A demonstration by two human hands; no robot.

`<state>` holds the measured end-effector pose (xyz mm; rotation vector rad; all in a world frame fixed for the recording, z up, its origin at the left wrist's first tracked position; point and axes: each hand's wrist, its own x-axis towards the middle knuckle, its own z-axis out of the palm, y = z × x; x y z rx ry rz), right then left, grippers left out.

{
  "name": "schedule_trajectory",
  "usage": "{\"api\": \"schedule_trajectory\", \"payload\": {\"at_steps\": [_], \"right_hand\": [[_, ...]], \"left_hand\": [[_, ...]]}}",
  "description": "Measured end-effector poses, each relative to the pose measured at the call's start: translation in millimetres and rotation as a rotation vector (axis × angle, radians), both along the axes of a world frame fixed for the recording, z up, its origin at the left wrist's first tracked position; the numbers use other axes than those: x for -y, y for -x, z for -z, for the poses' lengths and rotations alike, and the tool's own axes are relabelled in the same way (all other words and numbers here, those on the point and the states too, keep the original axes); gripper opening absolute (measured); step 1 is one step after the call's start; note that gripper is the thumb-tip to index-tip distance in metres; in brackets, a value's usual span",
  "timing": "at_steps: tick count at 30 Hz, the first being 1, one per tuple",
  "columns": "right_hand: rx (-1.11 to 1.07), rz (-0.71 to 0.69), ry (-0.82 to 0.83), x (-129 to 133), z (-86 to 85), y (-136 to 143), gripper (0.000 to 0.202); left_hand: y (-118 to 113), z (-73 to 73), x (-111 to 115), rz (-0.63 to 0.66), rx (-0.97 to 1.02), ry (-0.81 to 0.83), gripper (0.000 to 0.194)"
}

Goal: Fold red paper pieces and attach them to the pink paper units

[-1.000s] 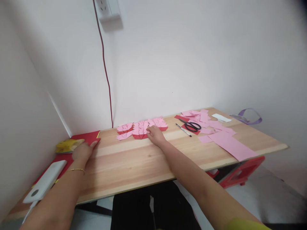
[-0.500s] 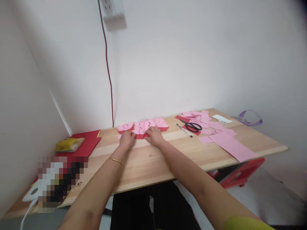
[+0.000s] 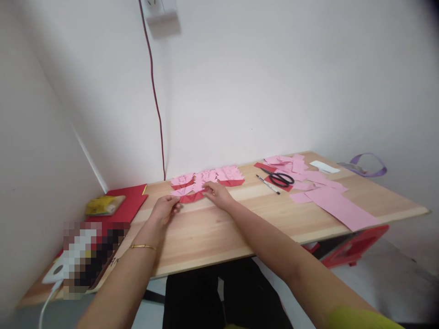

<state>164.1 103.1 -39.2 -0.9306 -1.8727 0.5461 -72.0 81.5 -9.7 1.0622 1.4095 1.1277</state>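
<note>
A narrow creased red paper strip [image 3: 192, 198] lies in a shallow curve between my two hands. My left hand [image 3: 163, 209] pinches its left end with thumb and fingers. At its right end, the fingers of my right hand [image 3: 218, 195] are closed on the paper. Just behind the strip, pink cut-paper pieces [image 3: 205, 177] with jagged edges lie side by side near the wall. Red paper shows along the lower edge of the pieces, as at the red band [image 3: 231, 183] on the right. My right fingertips cover part of the middle piece.
To the right lie black-handled scissors [image 3: 281, 179], a pen [image 3: 268, 184], pink paper scraps [image 3: 302, 176], a large pink sheet [image 3: 339, 209] and a white strip [image 3: 324, 167]. On the left are red sheets [image 3: 132, 201] under a yellow packet [image 3: 104, 205]. A red stool [image 3: 356, 249] stands below the table.
My left hand has moved left and toward me, drawing the red strip's left end out. The right hand stays near the middle pink piece. More of the red strip is visible.
</note>
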Motion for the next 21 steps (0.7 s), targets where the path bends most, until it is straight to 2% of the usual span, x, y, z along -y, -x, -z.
{"api": "schedule_trajectory", "payload": {"at_steps": [3, 6, 9, 13, 15, 18, 21], "right_hand": [[0.022, 0.029, -0.082, 1, -2.7, 4, 0.025], [0.060, 0.063, -0.043, 1, -1.6, 1, 0.023], [0.084, 0.093, 0.008, -1, 2.2, -4, 0.020], [0.107, 0.086, -0.007, -2, 4.8, -6, 0.017], [0.124, 0.078, -0.024, -2, 4.6, -6, 0.015], [0.140, 0.080, -0.033, -3, 4.4, -6, 0.013], [0.142, 0.075, -0.045, -4, 5.5, -6, 0.012]], "left_hand": [[18, -9.0, -7, -0.084, -0.024, 0.000, 0.013], [28, -11.4, -15, -0.129, -0.048, 0.034, 0.010], [32, -6.4, -23, -0.145, -0.111, 0.059, 0.008], [30, 2.8, -33, -0.128, -0.194, 0.038, 0.009], [29, 5.9, -37, -0.129, -0.243, 0.004, 0.014], [25, 7.3, -36, -0.177, -0.362, -0.063, 0.036], [18, 5.7, -30, -0.191, -0.724, -0.223, 0.054]]}}
